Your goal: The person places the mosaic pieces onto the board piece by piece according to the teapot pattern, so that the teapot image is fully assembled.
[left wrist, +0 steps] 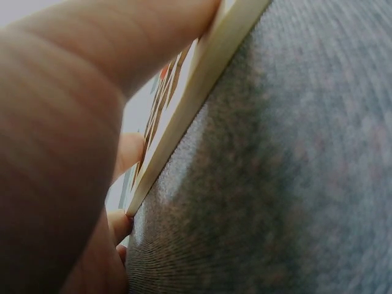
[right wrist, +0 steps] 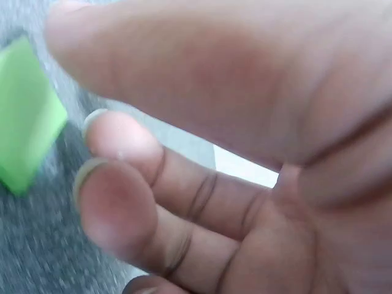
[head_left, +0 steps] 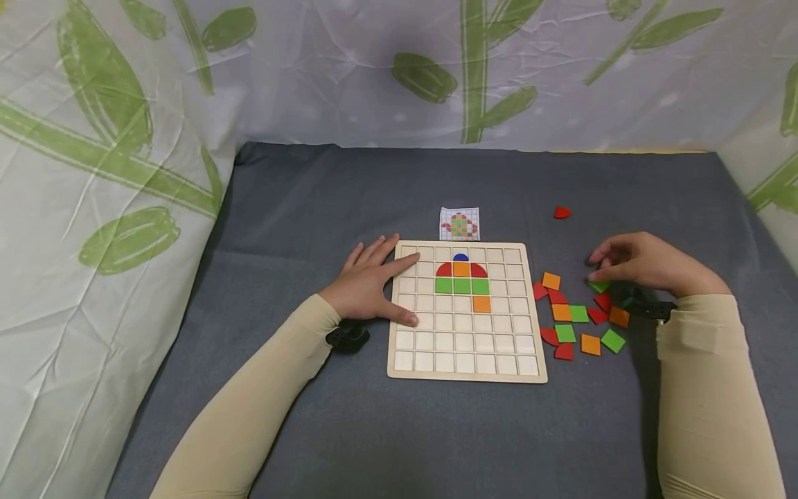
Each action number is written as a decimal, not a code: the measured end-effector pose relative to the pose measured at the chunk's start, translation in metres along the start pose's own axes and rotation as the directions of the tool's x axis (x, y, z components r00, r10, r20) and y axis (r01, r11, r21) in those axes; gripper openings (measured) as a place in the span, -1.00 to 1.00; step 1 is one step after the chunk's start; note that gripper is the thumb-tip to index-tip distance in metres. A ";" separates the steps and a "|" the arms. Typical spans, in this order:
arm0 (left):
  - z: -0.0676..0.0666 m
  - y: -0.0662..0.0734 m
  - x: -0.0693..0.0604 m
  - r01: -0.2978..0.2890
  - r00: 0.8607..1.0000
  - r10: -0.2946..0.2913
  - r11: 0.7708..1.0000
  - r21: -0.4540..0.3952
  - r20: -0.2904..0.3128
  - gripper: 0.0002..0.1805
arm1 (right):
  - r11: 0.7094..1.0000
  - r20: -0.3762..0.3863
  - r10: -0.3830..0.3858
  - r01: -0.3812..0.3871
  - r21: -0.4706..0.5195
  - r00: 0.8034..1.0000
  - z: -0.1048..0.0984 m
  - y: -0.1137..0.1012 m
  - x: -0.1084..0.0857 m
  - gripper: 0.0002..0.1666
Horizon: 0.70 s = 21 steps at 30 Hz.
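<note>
A light wooden grid board (head_left: 436,343) lies on the table. My left hand (head_left: 368,284) rests spread on its left edge, thumb and index finger over the top; in the left wrist view the thumb (left wrist: 153,37) touches the rim. Inside the grid sit a blue half-round piece (head_left: 460,257), red quarter-rounds (head_left: 479,270), orange squares (head_left: 482,304) and a row of green squares (head_left: 462,285). My right hand (head_left: 645,262) hovers at the loose pieces, fingers bent, just above a green square (head_left: 600,285). In the right wrist view that green tile (right wrist: 27,116) lies apart from the fingertips, and nothing shows in the grasp.
Right of the board lie several loose red, orange (head_left: 590,344) and green (head_left: 613,340) pieces. A lone red piece (head_left: 562,213) lies farther back. A small card with a coloured pattern (head_left: 459,224) touches or nearly touches the board's far edge. Leaf-printed cloth (head_left: 349,83) borders the table.
</note>
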<state>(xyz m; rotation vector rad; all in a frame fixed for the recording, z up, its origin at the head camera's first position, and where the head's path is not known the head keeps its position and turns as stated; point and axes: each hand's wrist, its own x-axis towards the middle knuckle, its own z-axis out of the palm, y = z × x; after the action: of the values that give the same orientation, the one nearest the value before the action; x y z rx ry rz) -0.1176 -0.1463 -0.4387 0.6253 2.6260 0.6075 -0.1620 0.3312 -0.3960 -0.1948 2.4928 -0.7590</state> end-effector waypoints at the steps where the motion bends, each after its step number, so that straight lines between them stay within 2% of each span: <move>1: 0.000 0.000 0.000 -0.001 1.000 0.001 1.000 -0.001 0.000 0.30 | 1.000 0.004 0.003 -0.003 0.000 1.000 -0.001 0.001 -0.001 -0.39; 6: -0.002 0.002 -0.001 -0.005 1.000 0.005 1.000 -0.010 0.001 0.29 | 1.000 0.026 0.008 -0.007 -0.023 1.000 -0.003 0.003 -0.003 -0.47; 12: -0.002 0.002 -0.001 -0.003 1.000 0.003 1.000 -0.012 0.007 0.30 | 0.998 0.018 0.017 -0.016 -0.067 1.000 -0.001 0.001 -0.003 -0.55; 15: -0.002 0.002 -0.001 0.002 1.000 -0.002 1.000 -0.014 0.008 0.30 | 0.996 0.008 0.031 -0.030 -0.081 0.999 0.000 -0.002 -0.001 -0.57; 21: -0.003 0.003 -0.002 -0.001 1.000 0.001 1.000 -0.017 0.007 0.29 | 0.994 -0.013 0.010 -0.012 -0.111 1.000 0.006 -0.014 0.002 -0.60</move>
<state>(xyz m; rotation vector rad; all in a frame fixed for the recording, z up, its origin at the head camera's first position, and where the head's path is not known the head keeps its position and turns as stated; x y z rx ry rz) -0.1164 -0.1463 -0.4344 0.6228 2.6116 0.6270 -0.1611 0.3164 -0.3934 -0.2161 2.5480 -0.6196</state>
